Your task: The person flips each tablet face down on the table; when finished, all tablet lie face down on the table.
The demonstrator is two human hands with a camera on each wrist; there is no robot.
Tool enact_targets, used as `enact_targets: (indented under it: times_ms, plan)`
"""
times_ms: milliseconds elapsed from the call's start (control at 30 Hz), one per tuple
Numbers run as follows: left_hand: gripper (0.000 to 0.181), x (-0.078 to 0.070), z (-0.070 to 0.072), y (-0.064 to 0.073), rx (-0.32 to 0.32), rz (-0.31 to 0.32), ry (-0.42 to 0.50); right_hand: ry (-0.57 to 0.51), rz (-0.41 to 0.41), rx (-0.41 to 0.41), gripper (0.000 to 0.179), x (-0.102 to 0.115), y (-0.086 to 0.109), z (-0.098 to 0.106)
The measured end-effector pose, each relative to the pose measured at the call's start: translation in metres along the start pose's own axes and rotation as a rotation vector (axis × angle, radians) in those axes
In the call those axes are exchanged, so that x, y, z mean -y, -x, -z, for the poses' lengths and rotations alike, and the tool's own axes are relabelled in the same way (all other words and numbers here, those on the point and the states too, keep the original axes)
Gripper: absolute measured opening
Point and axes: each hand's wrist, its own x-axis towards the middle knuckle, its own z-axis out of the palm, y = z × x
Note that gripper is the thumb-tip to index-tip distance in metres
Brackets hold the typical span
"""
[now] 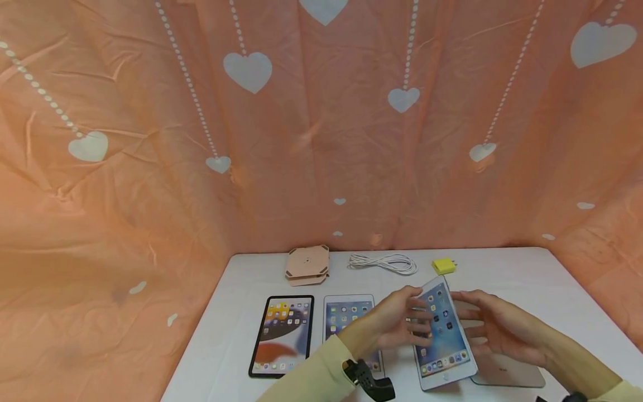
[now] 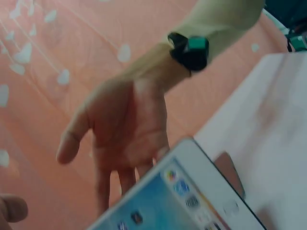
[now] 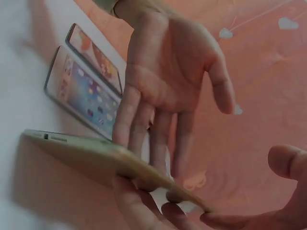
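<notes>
A white-framed tablet (image 1: 443,326) with a lit blue home screen stands tilted between my two hands in the head view. My left hand (image 1: 402,319) lies across its left side, fingers stretched over the screen. From behind its right edge, my right hand (image 1: 502,326) reaches in with extended fingers and the thumb apart. In the right wrist view, the gold back (image 3: 91,160) of this tablet shows, with right-hand fingers (image 3: 136,206) against it near the edge. The home button (image 2: 231,208) corner tilts toward the table in the left wrist view.
To the left lie a black-framed tablet (image 1: 282,335) and a white-framed tablet (image 1: 349,312), partly behind my left arm. Under my right hand a gold tablet (image 1: 509,373) lies back up. Behind are flat beige octagonal pieces (image 1: 307,263), a coiled white cable (image 1: 384,262) and a yellow plug (image 1: 443,266).
</notes>
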Motion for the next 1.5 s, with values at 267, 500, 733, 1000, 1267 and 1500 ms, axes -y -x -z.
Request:
enact_targets:
  times_ms: [267,500,733,1000,1267,1500]
  plan:
    - [0.082,-0.016,-0.004,0.010,0.063,-0.006,0.060,0.027,0.020,0.003,0.083,0.011,-0.006,-0.016]
    - [0.087,-0.025,0.002,0.020,0.073,-0.010,0.072,0.035,0.034,-0.015,0.082,0.023,-0.013,-0.037]
    - [0.090,-0.031,0.015,0.032,0.101,-0.031,0.045,0.006,0.045,-0.016,0.079,0.027,-0.022,-0.056]
    - [0.088,-0.036,0.038,0.045,0.109,-0.019,0.018,0.042,0.023,0.018,0.084,0.025,-0.032,-0.061]
    - [0.087,-0.030,0.058,0.052,0.034,-0.043,-0.007,0.052,-0.048,-0.112,0.086,0.008,-0.044,-0.046]
    - [0.077,-0.014,0.064,0.043,-0.090,-0.036,0.005,0.031,-0.076,-0.214,0.082,-0.015,-0.058,-0.038]
